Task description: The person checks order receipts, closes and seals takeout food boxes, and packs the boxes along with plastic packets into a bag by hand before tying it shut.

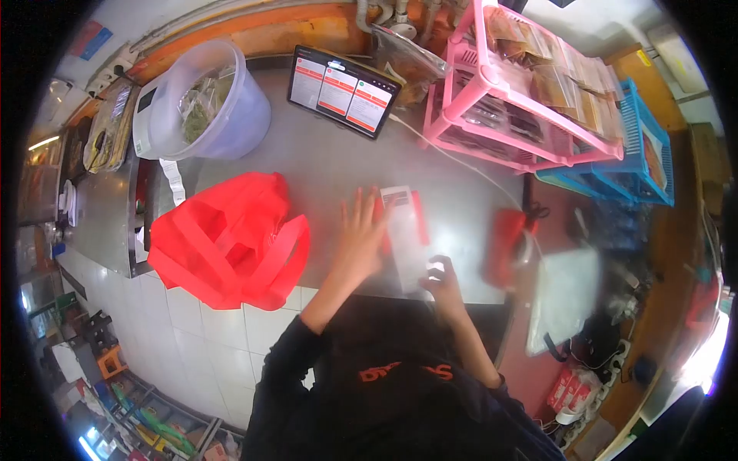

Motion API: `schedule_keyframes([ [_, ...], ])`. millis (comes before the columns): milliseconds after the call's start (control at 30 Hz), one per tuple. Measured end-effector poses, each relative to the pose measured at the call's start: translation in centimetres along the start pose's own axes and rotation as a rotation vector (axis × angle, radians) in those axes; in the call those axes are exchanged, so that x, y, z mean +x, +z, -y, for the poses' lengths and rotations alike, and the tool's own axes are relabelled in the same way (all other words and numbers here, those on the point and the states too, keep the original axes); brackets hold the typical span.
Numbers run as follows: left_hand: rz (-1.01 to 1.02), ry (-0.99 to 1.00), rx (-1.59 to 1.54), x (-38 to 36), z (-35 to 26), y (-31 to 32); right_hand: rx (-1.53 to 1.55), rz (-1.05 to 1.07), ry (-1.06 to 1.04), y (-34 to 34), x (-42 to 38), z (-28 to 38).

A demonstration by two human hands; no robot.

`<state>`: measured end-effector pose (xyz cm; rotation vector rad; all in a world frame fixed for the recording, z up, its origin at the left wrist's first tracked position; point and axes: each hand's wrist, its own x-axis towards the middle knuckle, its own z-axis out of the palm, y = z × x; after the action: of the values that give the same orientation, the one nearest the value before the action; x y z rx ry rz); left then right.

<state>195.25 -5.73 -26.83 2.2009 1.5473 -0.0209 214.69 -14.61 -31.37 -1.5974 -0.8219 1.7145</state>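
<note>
A long white paper slip (pixel 405 238) lies on the grey metal counter, with a red item (pixel 420 218) partly under it. My left hand (pixel 360 234) is spread flat, its fingertips at the slip's upper left edge. At the slip's lower right, my right hand (pixel 443 284) has its fingers curled by the paper; blur hides what they hold, if anything. To the left of my left hand rests a red cloth bag (pixel 231 242) with loose handles.
A tablet (pixel 344 91) stands at the back, right of a clear bucket (pixel 250 115) with packets inside. The pink rack (pixel 480 100) and blue basket (pixel 649 146) occupy the back right. Scissors (pixel 536 211) and a red object (pixel 507 244) are at right.
</note>
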Motion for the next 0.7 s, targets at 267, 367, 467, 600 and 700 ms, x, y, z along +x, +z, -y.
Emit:
schedule_keyframes([
  [267, -0.872, -0.121, -0.180, -13.6, 2.7, -11.4, -0.138, 0.024, -0.032, -1.0, 0.3, 0.5],
  [367, -0.967, -0.373, -0.298, -15.8, 7.1, -12.1, -0.143, 0.028, -0.072, -0.6, -0.3, 1.5],
  [467, -0.876, -0.439, -0.217, -17.1, 7.9, -12.7, -0.112, 0.032, -0.113, -0.7, -1.3, 2.3],
  [600, -0.551, -0.380, -0.031, -16.6, 7.9, -12.9, -0.115, -0.021, -0.076, 0.3, -2.5, 4.0],
  [700, -0.363, -0.462, 0.055, -16.5, 8.8, -13.0, -0.228, -0.050, -0.081, 0.3, -2.4, 4.2],
])
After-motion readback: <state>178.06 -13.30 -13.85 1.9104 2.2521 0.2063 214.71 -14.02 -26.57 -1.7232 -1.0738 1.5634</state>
